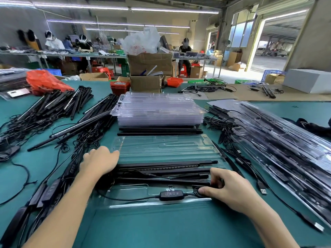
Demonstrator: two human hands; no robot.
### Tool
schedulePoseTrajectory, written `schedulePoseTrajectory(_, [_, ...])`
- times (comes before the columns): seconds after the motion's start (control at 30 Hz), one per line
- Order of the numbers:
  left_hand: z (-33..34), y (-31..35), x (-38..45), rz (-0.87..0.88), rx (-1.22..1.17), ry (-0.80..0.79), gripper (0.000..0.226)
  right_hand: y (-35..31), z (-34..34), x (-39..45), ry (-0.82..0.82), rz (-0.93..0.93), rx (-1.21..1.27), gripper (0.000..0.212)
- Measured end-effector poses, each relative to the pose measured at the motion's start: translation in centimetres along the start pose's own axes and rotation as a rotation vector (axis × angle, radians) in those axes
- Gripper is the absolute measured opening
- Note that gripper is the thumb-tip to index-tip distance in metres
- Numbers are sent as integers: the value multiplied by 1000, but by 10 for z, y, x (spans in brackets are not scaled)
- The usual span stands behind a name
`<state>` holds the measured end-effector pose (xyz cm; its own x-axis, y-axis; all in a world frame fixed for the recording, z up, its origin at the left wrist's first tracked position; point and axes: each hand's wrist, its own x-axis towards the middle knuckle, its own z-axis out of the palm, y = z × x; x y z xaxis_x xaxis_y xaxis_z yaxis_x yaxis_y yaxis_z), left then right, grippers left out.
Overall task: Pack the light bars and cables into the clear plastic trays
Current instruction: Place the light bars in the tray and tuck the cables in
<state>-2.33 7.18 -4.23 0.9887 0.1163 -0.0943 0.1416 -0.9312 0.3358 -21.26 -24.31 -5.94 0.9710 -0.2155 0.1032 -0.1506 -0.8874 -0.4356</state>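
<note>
An open clear plastic tray (161, 147) lies in front of me on the green table. Several black light bars (166, 164) lie across its near half. Below them, a black inline controller (171, 195) on its cable sits in the front channel. My left hand (99, 161) rests at the tray's left end, its fingers curled over the ends of the bars. My right hand (223, 189) presses down at the right end, thumb on a coiled bit of cable and fingers bent over the bar ends.
A stack of empty clear trays (157, 111) stands behind the open one, two loose bars before it. Piles of bars and tangled cables (59, 111) cover the left side. Packed trays (279, 138) lie on the right, and a USB plug (261, 188) near my right wrist.
</note>
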Motion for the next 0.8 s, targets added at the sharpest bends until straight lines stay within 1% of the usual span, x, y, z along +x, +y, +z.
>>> schedulePoseTrajectory(0.07, [-1,-1,3,17,-209,13,45,0,0,0,2,0,1,54])
schedulePoseTrajectory(0.17, [0,-1,1,13,-732,-1,18,0,0,-1,3,2,3,55])
schedulePoseTrajectory(0.23, [-1,-1,-2,23,-993,-2,3,-1,0,-1,6,9,2,55])
schedulePoseTrajectory(0.33, [-10,-1,-12,146,-1266,67,9,-1,2,-2,26,14,-1,56])
schedulePoseTrajectory(0.43, [-20,-1,-18,240,-1450,79,34,0,5,-4,54,19,4,55])
schedulePoseTrajectory(0.47, [-20,-1,-19,287,-1480,93,40,0,5,-4,62,21,5,55])
schedulePoseTrajectory(0.57, [-15,1,-22,447,-1463,165,44,0,5,-4,74,27,13,56])
schedulePoseTrajectory(0.63, [-15,2,-25,504,-1476,177,47,-1,6,-3,73,34,12,56])
schedulePoseTrajectory(0.67, [-15,1,-26,523,-1477,165,45,-1,6,-3,73,41,17,56])
schedulePoseTrajectory(0.7, [-16,1,-25,550,-1435,141,40,-1,6,-2,74,49,27,55])
schedulePoseTrajectory(0.73, [-16,-1,-25,577,-1343,102,35,0,6,-3,74,56,37,55])
schedulePoseTrajectory(0.77, [-15,-4,-24,597,-1219,50,33,0,6,-2,74,59,43,55])
schedulePoseTrajectory(0.8, [-15,-7,-23,589,-1093,-7,38,0,6,-2,77,60,45,54])
